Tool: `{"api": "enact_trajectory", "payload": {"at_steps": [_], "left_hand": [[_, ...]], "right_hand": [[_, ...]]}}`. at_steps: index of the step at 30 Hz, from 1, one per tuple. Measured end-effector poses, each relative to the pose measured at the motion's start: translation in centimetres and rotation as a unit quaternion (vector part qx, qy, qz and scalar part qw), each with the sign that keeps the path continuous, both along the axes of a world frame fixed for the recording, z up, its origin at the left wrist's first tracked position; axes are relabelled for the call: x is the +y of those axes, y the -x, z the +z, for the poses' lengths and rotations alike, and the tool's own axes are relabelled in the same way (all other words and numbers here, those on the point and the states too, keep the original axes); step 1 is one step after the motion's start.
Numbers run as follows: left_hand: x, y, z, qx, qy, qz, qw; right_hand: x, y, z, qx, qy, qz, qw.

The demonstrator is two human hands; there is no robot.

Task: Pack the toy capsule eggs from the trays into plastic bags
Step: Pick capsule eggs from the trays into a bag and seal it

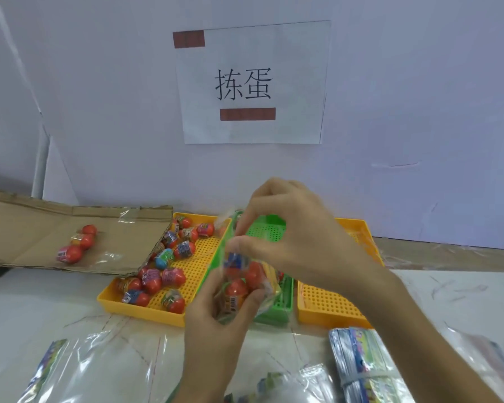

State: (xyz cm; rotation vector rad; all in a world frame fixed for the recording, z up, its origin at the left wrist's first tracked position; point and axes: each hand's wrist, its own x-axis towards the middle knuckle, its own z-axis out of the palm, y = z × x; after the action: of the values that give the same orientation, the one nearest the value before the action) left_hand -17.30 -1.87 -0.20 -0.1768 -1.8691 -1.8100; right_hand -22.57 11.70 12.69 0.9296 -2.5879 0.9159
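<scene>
Plastic bag (259,298) of capsule eggs (235,287) over green tray (271,229), fingers of left hand (213,330) curled round base, fingers of right hand (291,231) pinching mouth; best kept upright, eggs settled low, for sealing.

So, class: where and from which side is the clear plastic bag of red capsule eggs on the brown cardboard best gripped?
Probably from above, across the bunched red eggs: the clear plastic bag lies flat on the brown cardboard, with no raised edge.
</scene>
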Motion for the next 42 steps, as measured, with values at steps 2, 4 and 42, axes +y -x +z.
{"api": "enact_trajectory", "payload": {"at_steps": [2,4,42], "left_hand": [[-0.2,0.2,0.0,-0.002,-0.008,-0.002,1.0],[-0.4,0.4,0.1,-0.004,-0.014,0.0,1.0],[-1.6,0.8,5.2,-0.014,-0.023,-0.02,0.999]], "right_hand": [[-0.2,0.3,-0.3,-0.033,-0.049,0.016,0.998],[0.3,0.6,-0.3,-0.086,-0.04,0.052,0.994],[2.8,2.3,-0.4,-0.18,-0.017,0.115,0.977]]}}
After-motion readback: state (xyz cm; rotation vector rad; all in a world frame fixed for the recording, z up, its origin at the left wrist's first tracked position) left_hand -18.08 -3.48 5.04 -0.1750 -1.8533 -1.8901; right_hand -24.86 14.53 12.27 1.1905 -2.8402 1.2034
